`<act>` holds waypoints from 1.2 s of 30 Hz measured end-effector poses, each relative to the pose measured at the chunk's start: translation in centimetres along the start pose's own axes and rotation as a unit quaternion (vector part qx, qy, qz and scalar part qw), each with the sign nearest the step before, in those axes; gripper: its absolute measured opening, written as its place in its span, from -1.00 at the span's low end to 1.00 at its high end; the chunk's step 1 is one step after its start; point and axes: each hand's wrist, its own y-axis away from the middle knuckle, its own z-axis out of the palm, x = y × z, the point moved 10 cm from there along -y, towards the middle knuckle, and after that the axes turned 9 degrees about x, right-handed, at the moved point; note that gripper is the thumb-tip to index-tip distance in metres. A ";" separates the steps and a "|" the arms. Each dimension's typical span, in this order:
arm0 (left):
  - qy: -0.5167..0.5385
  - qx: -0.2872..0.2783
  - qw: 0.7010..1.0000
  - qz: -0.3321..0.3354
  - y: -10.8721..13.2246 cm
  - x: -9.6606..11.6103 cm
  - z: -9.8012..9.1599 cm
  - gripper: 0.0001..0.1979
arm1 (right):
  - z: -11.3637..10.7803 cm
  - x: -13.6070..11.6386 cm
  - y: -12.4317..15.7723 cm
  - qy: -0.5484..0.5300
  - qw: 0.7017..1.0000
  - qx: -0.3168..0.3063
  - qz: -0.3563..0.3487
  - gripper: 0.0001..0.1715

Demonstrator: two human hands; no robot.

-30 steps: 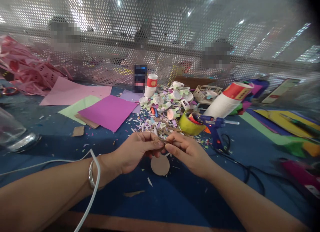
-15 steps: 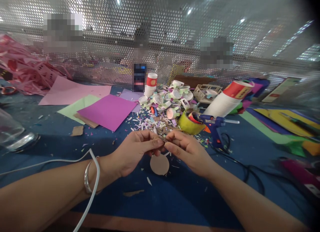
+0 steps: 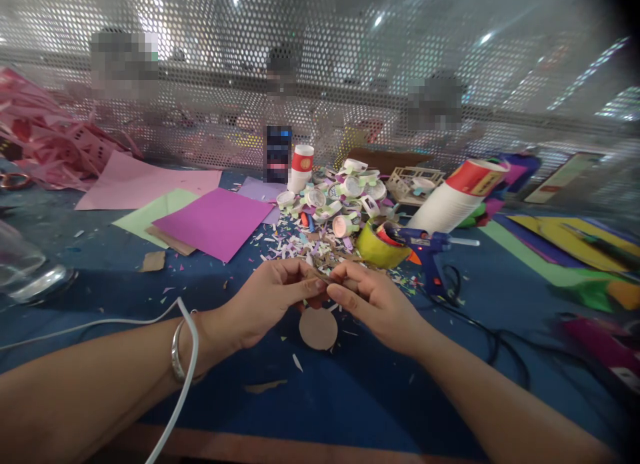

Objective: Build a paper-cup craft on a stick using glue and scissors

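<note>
Between my fingertips is a thin brown strip of cardboard [image 3: 324, 277], mostly hidden by them. My left hand [image 3: 277, 301] pinches one end with thumb and forefinger. From the other side my right hand [image 3: 380, 304] grips it the same way, the two thumbs almost touching. Just below, a round cardboard disc [image 3: 319, 331] lies flat on the blue table [image 3: 360, 397]. Beyond my hands spread many paper scraps [image 3: 300, 245], and behind those is a heap of small white rings cut from paper cups [image 3: 350, 187].
A blue glue gun [image 3: 433, 251] with a black cord stands at right, beside a yellow roll [image 3: 380, 247]. Stacked paper cups [image 3: 455, 197] lean behind it. Coloured paper sheets [image 3: 215, 221] lie at left. A white cable [image 3: 187, 371] crosses my left wrist.
My hands stay almost in place, both still pinching the strip. The fingers shift slightly, and a little more of the strip shows. The disc remains on the table.
</note>
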 end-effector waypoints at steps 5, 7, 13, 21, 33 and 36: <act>0.001 -0.018 1.000 0.017 0.1 0.1 0.4 -0.68 | 0.0 -0.3 0.2 0.014 1.000 0.000 -0.004 -0.56; 0.015 -0.019 1.000 0.007 0.2 0.0 0.6 -0.69 | -0.1 -0.5 0.3 0.031 0.999 0.005 -0.012 -0.56; 0.045 -0.026 0.998 -0.043 0.6 -0.5 0.9 -0.68 | -0.2 -0.4 0.4 0.057 0.998 0.006 -0.015 -0.56; 0.067 -0.029 0.996 -0.053 0.5 -0.8 1.0 -0.69 | -0.1 -0.3 0.4 0.030 1.000 -0.002 -0.007 -0.59; 0.043 -0.042 0.998 -0.036 0.3 0.5 0.8 -0.73 | -0.5 -0.7 0.4 0.030 0.999 0.019 -0.030 -0.58; 0.018 -0.031 0.999 -0.018 0.0 0.8 0.2 -0.76 | -1.7 0.4 0.1 -0.003 0.998 0.063 0.003 -0.56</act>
